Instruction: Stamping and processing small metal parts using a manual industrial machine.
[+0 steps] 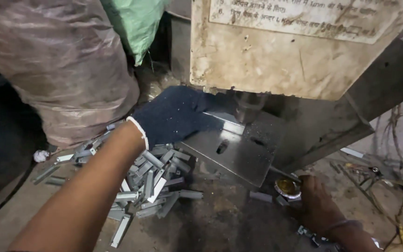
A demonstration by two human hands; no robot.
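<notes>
Basically a punch-press feed step, one view only.

Head cam: left hand [176, 116] in a dark knit glove, reaching in under the ram [250, 108], fingers closed together against the back of the steel die plate [239, 151]. Whether it's pinching a piece I cannot tell, the fingertips are hidden under the press housing [276, 56]. Right hand [316, 200] bare, low at the plate's front corner, fingers curled down next to a small round brass-coloured tin [288, 187]; can't tell if it grips anything.

Work stock: pile of small grey metal strips [150, 186] on the floor just left of the plate, below the left forearm. A few strays near the plate's front edge.

To do it well, imo: seat the strip square over the slot [221, 147], flat, no tilt. Get the gloved fingers fully clear of the ram line before any stroke; knit glove can snag. Keep the pile close, feed one pc at a time.
</notes>
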